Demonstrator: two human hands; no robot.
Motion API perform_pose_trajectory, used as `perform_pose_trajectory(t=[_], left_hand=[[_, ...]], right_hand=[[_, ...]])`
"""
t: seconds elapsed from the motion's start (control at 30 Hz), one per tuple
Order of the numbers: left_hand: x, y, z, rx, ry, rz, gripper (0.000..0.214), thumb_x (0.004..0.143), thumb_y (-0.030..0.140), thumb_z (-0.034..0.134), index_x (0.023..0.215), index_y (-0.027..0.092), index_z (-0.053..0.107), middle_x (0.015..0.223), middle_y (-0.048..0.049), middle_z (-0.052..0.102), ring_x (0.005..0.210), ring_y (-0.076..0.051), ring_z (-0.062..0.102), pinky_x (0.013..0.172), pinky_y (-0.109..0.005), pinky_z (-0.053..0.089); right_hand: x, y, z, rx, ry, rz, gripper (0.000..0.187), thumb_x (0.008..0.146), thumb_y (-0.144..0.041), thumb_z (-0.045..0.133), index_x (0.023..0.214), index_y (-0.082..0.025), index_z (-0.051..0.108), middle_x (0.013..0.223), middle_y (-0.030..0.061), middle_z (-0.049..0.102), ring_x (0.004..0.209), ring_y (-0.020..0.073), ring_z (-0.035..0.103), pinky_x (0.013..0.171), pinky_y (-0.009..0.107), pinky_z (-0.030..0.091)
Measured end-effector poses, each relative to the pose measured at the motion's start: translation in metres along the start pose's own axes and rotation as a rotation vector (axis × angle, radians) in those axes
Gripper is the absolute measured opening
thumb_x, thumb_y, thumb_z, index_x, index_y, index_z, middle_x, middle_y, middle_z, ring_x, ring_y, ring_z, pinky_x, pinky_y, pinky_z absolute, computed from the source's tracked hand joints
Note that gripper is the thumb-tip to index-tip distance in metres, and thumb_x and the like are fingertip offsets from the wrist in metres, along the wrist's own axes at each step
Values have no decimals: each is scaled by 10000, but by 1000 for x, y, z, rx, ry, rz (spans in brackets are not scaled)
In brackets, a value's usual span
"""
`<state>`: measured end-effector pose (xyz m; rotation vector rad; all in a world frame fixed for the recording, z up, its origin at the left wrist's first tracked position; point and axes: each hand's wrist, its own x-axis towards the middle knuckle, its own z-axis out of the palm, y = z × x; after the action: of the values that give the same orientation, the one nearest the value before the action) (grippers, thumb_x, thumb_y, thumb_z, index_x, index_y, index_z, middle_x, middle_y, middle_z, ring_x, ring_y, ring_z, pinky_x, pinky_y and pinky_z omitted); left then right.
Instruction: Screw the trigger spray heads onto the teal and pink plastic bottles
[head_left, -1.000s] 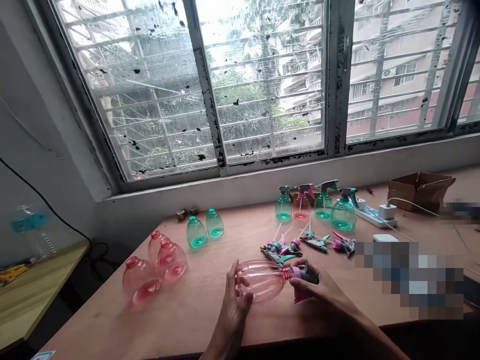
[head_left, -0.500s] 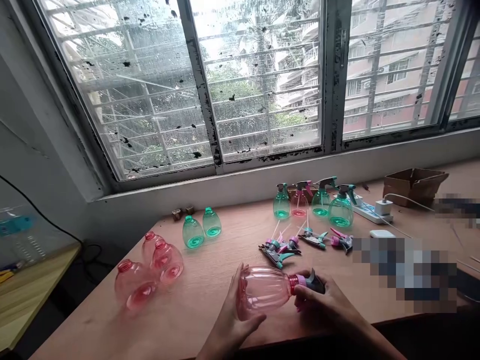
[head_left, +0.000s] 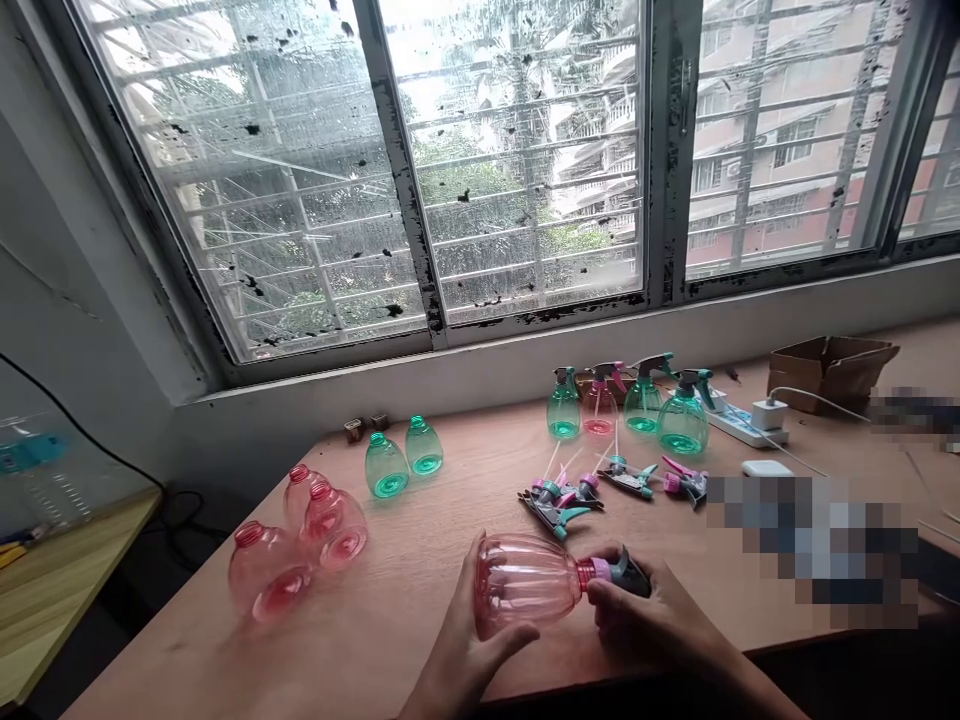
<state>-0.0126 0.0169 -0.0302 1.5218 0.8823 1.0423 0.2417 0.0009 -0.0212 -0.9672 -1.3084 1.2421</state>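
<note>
A pink transparent spray bottle lies sideways between my hands above the near table edge, its neck pointing right. My left hand is wrapped around its base, thumb along the near side. On the neck sits a spray head with a pink collar and dark grey body, gripped by my right hand; its trigger is mostly hidden by the fingers. Just beyond the bottle lie several loose spray heads in grey, green and pink, some with their tubes showing.
Pink bottles without heads stand at the left, with two green ones behind them. Finished-looking spray bottles line the back right, near a power strip and an open cardboard box. A blurred patch covers the right side.
The bottle and both hands have barely shifted. The fingers of my right hand have turned slightly around the spray head, and its pink trigger is less visible.
</note>
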Motion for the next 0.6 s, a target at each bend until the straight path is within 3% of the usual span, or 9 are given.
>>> perform_pose_trajectory(t=[0.13,0.2,0.33,0.43,0.5,0.6], left_hand=[[0,2,2,46,38,29,1200,673,411,881,1572,282,97,1479,-154,441,1334,-355,468,1154,-512,333],[-1,4,2,31,68,83,1216,664,475,871,1573,290,85,1514,-151,414,1380,-362,421,1173,-514,306],[-3,9,0,-45,49,96,933,805,620,680,1549,257,251,1591,-158,333,1444,-376,342,1199,-538,254],[-5,15,-1,-22,3,18,889,762,485,794,1509,290,355,1614,-122,307,1445,-376,349,1203,-525,261],[-7,17,-1,11,-26,30,941,727,404,844,1514,320,336,1630,-92,281,1464,-360,316,1211,-498,258],[-9,16,3,7,-32,79,897,805,382,779,1535,361,259,1651,-63,226,1474,-330,305,1201,-478,286]], right_hand=[[1,0,-1,24,-10,29,416,740,-532,795,898,-161,692,605,16,710,543,179,666,564,291,546],[2,0,-2,50,-23,57,421,726,-535,805,879,-164,677,613,7,696,539,170,657,546,275,532],[5,3,-3,81,-22,68,451,700,-556,813,869,-169,654,594,-10,670,522,173,650,518,268,510],[7,4,-2,142,4,94,467,681,-566,820,868,-176,644,588,-12,661,517,185,647,524,298,529],[7,3,-2,200,21,92,460,675,-560,825,853,-180,638,632,-6,663,524,185,648,522,309,542],[6,1,-1,248,29,69,434,691,-538,824,850,-181,636,672,-8,654,534,178,648,532,320,564]])
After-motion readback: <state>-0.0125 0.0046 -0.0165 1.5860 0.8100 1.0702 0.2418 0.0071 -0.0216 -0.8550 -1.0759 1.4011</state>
